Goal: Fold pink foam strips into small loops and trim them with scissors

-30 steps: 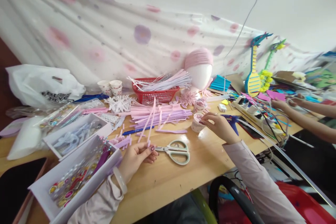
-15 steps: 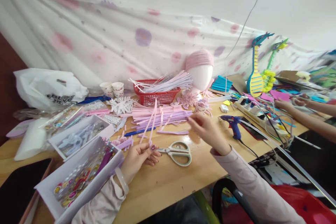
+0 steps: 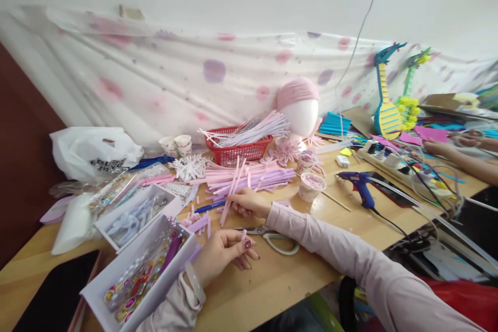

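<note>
My left hand pinches a short lilac pipe cleaner piece between thumb and forefinger, just in front of the scissors. My right hand is closed at two long pale pink pipe cleaners that lean across the pile; its fingertips seem to grip them, though the grip is partly hidden. Behind it lies a bundle of pink and lilac pipe cleaners. A blue pen and short cut pieces lie to the left of my right hand. My right forearm covers part of the scissors.
Two white boxes of beads and trims stand at left. A red basket and a head form are at the back. A paper cup, a stick and a blue glue gun lie right; another person's hand works beyond.
My right hand has moved left to the long pink pipe cleaners, uncovering a paper cup and a stick. My left hand still pinches its short piece, lower and further right in view.
</note>
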Motion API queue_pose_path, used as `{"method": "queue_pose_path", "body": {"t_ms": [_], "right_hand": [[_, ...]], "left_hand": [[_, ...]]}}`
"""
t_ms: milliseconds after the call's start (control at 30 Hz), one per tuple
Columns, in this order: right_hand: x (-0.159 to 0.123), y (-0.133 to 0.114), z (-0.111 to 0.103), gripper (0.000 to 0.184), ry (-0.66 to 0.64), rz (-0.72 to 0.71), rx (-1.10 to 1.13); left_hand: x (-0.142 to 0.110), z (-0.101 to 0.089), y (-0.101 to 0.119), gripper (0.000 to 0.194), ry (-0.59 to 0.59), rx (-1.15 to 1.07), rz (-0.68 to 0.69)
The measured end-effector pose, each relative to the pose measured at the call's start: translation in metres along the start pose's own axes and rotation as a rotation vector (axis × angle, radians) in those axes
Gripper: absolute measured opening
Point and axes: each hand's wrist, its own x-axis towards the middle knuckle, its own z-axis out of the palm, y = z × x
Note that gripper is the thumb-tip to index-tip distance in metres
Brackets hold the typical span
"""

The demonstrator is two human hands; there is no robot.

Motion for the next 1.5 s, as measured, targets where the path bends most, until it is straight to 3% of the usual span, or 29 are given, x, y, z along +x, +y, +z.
{"method": "queue_pose_path", "body": {"t_ms": [200,367,500,600,700,767,933,1100,1200,1300,1433,1500], "right_hand": [[0.005,0.009,0.009,0.022,0.017,-0.066,0.106],[0.002,0.000,0.007,0.024,0.034,-0.183,0.124],[-0.013,-0.008,-0.017,0.018,0.126,-0.367,0.111],[-0.026,-0.008,-0.036,0.018,0.144,-0.484,0.112],[-0.036,-0.001,-0.040,0.024,0.064,-0.546,0.128],[-0.039,0.005,-0.035,0.026,-0.034,-0.543,0.121],[-0.044,0.015,-0.019,0.031,-0.147,-0.627,-0.001],[-0.046,0.016,-0.028,0.034,-0.057,-0.656,-0.023],[-0.048,0.017,-0.037,0.033,-0.020,-0.650,-0.098],[-0.054,0.020,-0.043,0.033,-0.038,-0.673,-0.226],[-0.061,0.028,-0.043,0.071,-0.030,-0.783,-0.453],[-0.063,0.031,-0.040,0.071,-0.011,-0.839,-0.509]], "left_hand": [[0.001,0.002,0.002,0.044,-0.016,0.029,-0.023],[-0.002,0.000,0.002,0.044,0.016,-0.003,-0.022],[-0.003,-0.001,0.003,0.041,0.144,-0.155,-0.027],[-0.003,0.000,0.004,0.040,0.295,-0.205,0.057],[-0.002,0.001,0.003,0.037,0.451,-0.189,0.192],[-0.001,0.001,0.002,0.036,0.494,-0.181,0.199],[0.003,0.002,0.011,0.040,0.345,-0.227,0.032],[0.014,0.013,0.023,0.037,0.143,-0.270,-0.058],[0.021,0.019,0.021,0.032,0.079,-0.359,-0.038],[0.026,0.019,0.015,0.026,0.173,-0.454,0.035],[0.028,0.015,0.010,0.014,0.282,-0.560,0.094],[0.027,0.014,0.009,0.011,0.288,-0.584,0.082]]}}
